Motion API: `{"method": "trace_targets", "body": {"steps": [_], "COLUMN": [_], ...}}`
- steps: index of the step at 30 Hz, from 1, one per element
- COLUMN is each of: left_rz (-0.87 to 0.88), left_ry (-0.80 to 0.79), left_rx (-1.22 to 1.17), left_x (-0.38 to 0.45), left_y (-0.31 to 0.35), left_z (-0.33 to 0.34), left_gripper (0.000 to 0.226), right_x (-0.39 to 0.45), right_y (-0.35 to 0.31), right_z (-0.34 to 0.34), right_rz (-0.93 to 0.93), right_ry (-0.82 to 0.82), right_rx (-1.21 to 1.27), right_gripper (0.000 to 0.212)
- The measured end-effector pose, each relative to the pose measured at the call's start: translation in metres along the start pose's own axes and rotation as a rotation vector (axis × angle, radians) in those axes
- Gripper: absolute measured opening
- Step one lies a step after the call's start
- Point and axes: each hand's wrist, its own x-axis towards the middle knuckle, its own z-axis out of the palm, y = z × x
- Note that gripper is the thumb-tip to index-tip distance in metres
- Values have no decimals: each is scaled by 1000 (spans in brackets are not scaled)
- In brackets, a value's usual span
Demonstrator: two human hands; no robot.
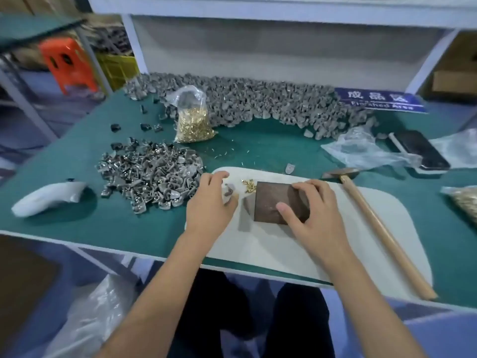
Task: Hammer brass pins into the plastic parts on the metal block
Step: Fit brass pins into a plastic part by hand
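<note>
We see a green surface [77, 161] filling the middle of the frame, with a long bank of grey plastic parts [245, 102] heaped along its far edge in the upper centre. A white mat [296, 249] lies at the lower centre, reaching the near edge. Left of the mat sits a smaller pile of grey parts [149, 177], and above that pile stands a clear bag of brass pins [192, 120]. A wooden-handled hammer [382, 228] lies diagonally along the mat's right side, its head toward the upper centre right, untouched. A dark phone [423, 151] rests at the right, beside crumpled clear plastic [366, 151], below a blue sign [379, 99].

On the mat, at the centre of the frame, we find the dark metal block [276, 200]. Our right hand [315, 213] holds it, fingers curled over its far right edge and thumb pressed on its near face. No part lies on its bare top. Just left of it, our left hand [209, 200] pinches a grey plastic part [228, 192] between curled fingers and thumb. A few loose brass pins [249, 186] lie on the mat at the block's upper left corner, between the two hands.
</note>
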Motion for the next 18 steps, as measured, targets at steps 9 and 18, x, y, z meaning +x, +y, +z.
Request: {"method": "trace_targets", "body": {"steps": [9, 18], "left_rz": [-10, 107], "left_ry": [23, 75], "left_rx": [53, -194], "left_x": [15, 11], "left_y": [-7, -8], "left_z": [-1, -3], "left_gripper": [17, 20], "right_x": [5, 7], "right_y": [2, 2], "right_z": [1, 1], "right_rz": [-12, -52], "right_ry": [39, 42], "right_rx": [-8, 68], "right_gripper": [55, 49]}}
